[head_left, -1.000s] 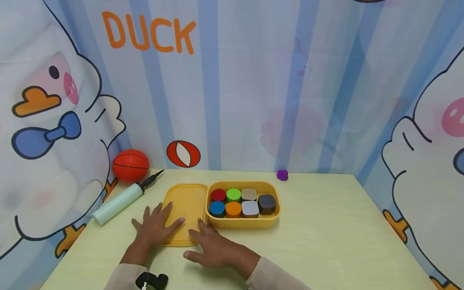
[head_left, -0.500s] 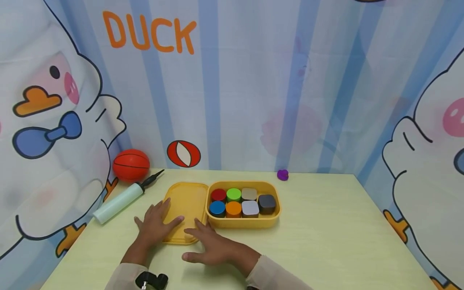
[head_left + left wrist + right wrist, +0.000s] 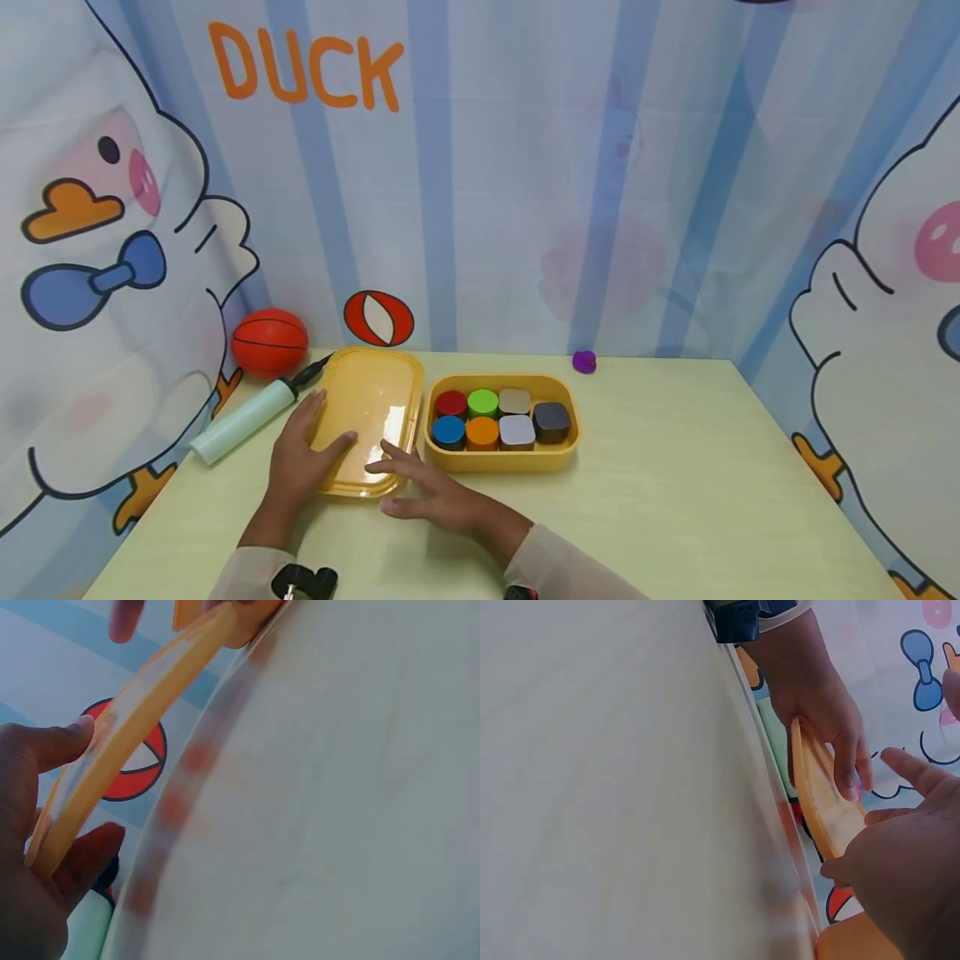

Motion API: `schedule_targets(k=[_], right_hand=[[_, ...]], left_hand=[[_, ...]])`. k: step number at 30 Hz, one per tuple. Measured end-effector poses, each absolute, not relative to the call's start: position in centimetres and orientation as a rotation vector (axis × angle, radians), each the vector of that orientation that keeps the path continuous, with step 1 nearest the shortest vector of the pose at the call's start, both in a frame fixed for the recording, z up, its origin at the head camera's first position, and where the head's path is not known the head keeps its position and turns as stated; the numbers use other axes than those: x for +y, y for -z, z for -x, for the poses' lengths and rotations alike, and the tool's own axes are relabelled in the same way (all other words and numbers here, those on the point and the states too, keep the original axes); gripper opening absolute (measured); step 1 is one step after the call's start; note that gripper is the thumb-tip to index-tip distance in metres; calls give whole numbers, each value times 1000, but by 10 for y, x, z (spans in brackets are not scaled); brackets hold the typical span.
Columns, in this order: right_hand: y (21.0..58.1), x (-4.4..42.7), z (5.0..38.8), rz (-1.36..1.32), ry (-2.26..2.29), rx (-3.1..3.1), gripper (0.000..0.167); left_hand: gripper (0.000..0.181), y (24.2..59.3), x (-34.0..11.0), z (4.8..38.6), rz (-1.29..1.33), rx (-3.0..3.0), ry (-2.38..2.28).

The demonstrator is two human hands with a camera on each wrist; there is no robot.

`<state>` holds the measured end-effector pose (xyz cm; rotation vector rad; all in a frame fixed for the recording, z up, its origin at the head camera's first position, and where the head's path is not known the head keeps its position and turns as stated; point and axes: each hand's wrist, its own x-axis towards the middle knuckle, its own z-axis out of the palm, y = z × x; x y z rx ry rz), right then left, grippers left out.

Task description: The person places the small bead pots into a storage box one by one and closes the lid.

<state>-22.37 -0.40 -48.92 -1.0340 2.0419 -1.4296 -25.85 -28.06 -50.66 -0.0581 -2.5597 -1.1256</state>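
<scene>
My left hand [image 3: 296, 454] grips a yellow rectangular lid [image 3: 367, 408] by its left edge. In the left wrist view its thumb lies over one face, with fingers beneath; the lid [image 3: 127, 754] is tilted, raised off the table. My right hand [image 3: 438, 496] is at the lid's near right edge, fingers spread and mostly straight. In the right wrist view, a fingertip of the right hand [image 3: 907, 855] is at the lid's edge; firm contact is unclear. Beside the lid stands a yellow box [image 3: 502, 461] holding several coloured round and squarish pieces.
A pale green hand pump [image 3: 243, 423] with a black nozzle lies left of the lid, and the lid overlaps its tip. Behind it sits an orange-red ball [image 3: 270, 342]. A small purple object [image 3: 584, 362] rests at the table's back edge, before a duck-print curtain [image 3: 517, 167].
The lid, which lay beside the box, has been lifted and tilted, moving up and slightly left. My left hand moved with it; my right hand shifted slightly left.
</scene>
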Motion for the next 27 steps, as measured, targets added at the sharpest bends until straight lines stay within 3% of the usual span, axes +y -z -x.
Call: schedule_targets(k=[6, 16, 27], right_hand=[[481, -5, 222, 1057, 1528, 1950, 57], [472, 10, 223, 1161, 1734, 1806, 57], [444, 53, 230, 1137, 1758, 2055, 40]], left_hand=[[91, 489, -279, 255, 39, -2412, 1188], [90, 457, -262, 242, 57, -2236, 1260], [86, 430, -229, 240, 373, -2062, 1171]])
